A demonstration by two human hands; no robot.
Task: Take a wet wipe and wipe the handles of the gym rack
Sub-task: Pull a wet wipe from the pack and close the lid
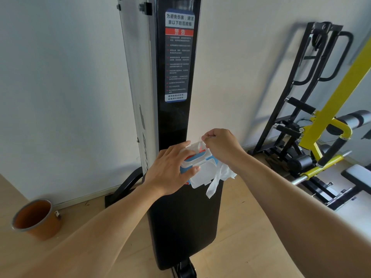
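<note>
A blue and white pack of wet wipes (200,167) lies on the black padded seat (184,227) of a gym machine, its clear lid flipped open. My left hand (170,169) presses flat on the pack. My right hand (220,145) pinches the tip of a wipe (198,144) sticking out of the opening. A loose white wipe (218,177) hangs down below my right palm. The gym rack (313,87), a black frame with padded black handles (301,106), leans on the wall to the right.
The machine's black upright column (176,63) with a warning sticker rises just behind the pack. An orange metal bucket (36,217) stands on the wood floor at left. A yellow and black weight bench (329,137) fills the right side.
</note>
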